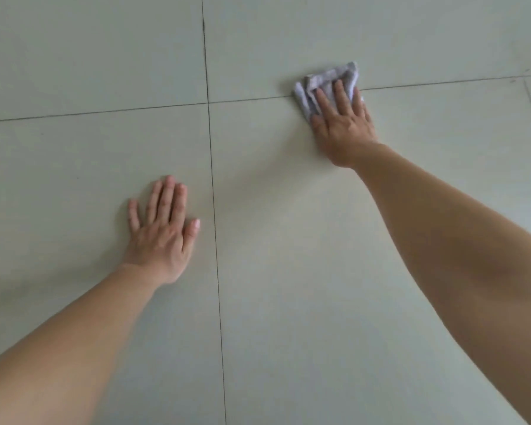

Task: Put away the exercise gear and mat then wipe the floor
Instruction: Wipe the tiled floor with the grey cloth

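The right hand is pressing flat, fingers straight and slightly spread, on a crumpled grey cloth that is lying under its fingers on the pale tiled floor, right over a grout line. The left hand is resting palm down on the bare floor, fingers straight and close together, well apart from the cloth and holding nothing.

Right hand flat on grey cloth, left hand on tiled floor
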Tool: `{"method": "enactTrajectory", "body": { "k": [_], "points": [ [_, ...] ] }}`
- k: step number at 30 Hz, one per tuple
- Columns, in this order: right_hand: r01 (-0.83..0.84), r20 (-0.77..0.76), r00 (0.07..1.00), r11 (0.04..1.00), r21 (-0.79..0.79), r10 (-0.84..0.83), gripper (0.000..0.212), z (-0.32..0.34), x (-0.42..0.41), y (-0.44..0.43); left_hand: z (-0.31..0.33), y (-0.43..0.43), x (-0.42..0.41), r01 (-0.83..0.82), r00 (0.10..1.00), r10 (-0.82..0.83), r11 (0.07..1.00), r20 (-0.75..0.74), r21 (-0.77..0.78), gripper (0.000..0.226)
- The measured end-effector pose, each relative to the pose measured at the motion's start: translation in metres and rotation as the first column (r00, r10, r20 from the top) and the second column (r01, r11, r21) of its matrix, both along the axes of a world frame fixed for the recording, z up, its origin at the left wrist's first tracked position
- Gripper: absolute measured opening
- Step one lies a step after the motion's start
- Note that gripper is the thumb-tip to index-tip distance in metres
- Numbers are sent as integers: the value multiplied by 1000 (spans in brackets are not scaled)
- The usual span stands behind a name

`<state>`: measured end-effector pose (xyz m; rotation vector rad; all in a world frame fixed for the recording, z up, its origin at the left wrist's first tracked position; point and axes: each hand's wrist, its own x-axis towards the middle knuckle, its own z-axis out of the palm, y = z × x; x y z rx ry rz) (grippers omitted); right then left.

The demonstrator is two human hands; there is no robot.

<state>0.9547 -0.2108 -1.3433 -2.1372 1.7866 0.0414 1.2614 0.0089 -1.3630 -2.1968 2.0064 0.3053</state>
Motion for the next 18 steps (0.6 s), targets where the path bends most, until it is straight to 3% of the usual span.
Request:
{"method": "enactTrajectory", "body": {
  "k": [3,5,9,14,16,18],
  "points": [
    [191,-47,981,980,49,-189,60,7,-58,-10,3,-1,-2,-31,999,30,999,35,23,78],
    [211,-52,977,976,55,-208,61,8,-51,-4,5,-1,-5,-59,997,56,996,52,60,75],
    [-61,-29,998,998,30,62,59,4,10,69,21,-5,-17,-106,989,89,984,115,145,66],
    [-446,11,895,895,15,446,54,8,2,172,44,-7,-65,-209,976,194,964,101,166,64],
    [-414,15,910,910,-1,414,54,9,-36,171,48,-8,-93,-141,990,136,982,41,129,63],
    [-250,5,968,968,-18,251,56,7,-85,158,43,-13,-121,-71,997,72,993,-4,91,61]
  ]
}}
